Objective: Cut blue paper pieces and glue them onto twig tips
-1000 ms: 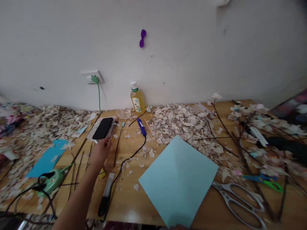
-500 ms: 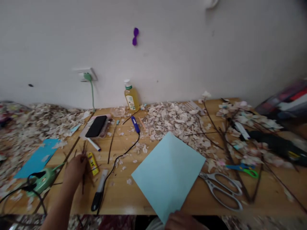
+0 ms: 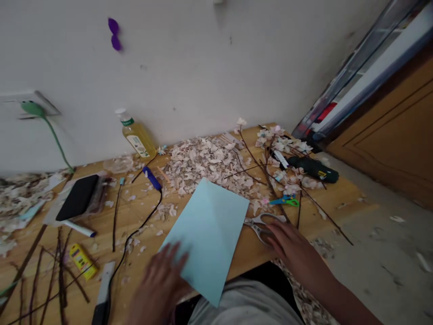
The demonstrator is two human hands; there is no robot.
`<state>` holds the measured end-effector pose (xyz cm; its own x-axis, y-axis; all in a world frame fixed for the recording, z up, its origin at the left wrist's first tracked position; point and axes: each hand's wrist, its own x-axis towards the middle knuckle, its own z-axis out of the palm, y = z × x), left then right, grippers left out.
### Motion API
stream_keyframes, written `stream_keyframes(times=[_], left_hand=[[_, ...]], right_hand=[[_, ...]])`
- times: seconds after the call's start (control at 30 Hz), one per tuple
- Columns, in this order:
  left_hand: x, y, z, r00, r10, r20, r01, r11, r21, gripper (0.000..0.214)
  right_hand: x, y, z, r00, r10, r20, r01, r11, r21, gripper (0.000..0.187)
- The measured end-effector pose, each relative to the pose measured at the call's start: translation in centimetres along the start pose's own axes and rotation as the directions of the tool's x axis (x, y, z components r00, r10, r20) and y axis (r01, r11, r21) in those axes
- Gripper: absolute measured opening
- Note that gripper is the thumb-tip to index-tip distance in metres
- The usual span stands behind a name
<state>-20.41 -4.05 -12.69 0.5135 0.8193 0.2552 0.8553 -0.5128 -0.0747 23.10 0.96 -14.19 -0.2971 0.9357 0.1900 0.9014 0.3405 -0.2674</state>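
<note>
A light blue sheet of paper (image 3: pixel 213 225) with a fold crease lies at the table's front, one corner hanging over the edge. My left hand (image 3: pixel 157 280), blurred by motion, is over its left side with fingers spread; whether it presses on the paper I cannot tell. To the right of the sheet, silver scissors (image 3: pixel 256 225) lie on the table. The fingers and thumb of my right hand (image 3: pixel 289 246) close around their handle loops. Several thin brown twigs (image 3: pixel 61 271) lie at the lower left, beside a yellow box (image 3: pixel 83 261) and a utility knife (image 3: pixel 104 289).
Pale petal-like scraps (image 3: pixel 206 160) are heaped at the back. Blossom twigs (image 3: pixel 267 167), blue-green scissors (image 3: pixel 286 200) and a dark green tool (image 3: pixel 313 168) lie to the right. A yellow bottle (image 3: pixel 137 135), phone (image 3: pixel 77 197), blue-handled corded tool (image 3: pixel 152 178) and marker (image 3: pixel 79 228) are on the left.
My view has turned right. My left hand has let go of the twigs and come over to the paper. My right hand has moved from the paper's near corner to the silver scissors.
</note>
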Motion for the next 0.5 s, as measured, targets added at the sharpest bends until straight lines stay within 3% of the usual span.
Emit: stream_keyframes(times=[0.03,0.1,0.3,0.4,0.5], left_hand=[[0.9,1.8,0.7,0.993,0.118,0.028,-0.119,0.993,0.02,0.057],[1.6,3.9,1.6,0.977,0.208,0.043,-0.211,0.974,0.084,0.063],[-1.6,3.9,1.3,0.953,0.303,-0.011,-0.299,0.945,0.131,0.061],[-2.4,4.1,1.4,0.957,0.275,-0.09,-0.276,0.961,0.003,0.055],[-2.4,4.2,1.4,0.975,0.059,-0.215,-0.104,0.973,-0.205,0.056]], right_hand=[[0.2,0.4,0.5,1.0,-0.006,0.021,0.007,0.999,-0.04,0.034],[0.7,0.9,1.3,0.998,-0.019,0.059,0.026,0.994,-0.108,0.039],[2.4,1.3,1.5,0.976,-0.032,0.214,0.072,0.98,-0.185,0.047],[3.3,1.3,1.3,0.947,0.002,0.32,0.058,0.983,-0.175,0.037],[3.6,0.9,1.2,0.93,0.026,0.367,0.028,0.99,-0.142,0.029]])
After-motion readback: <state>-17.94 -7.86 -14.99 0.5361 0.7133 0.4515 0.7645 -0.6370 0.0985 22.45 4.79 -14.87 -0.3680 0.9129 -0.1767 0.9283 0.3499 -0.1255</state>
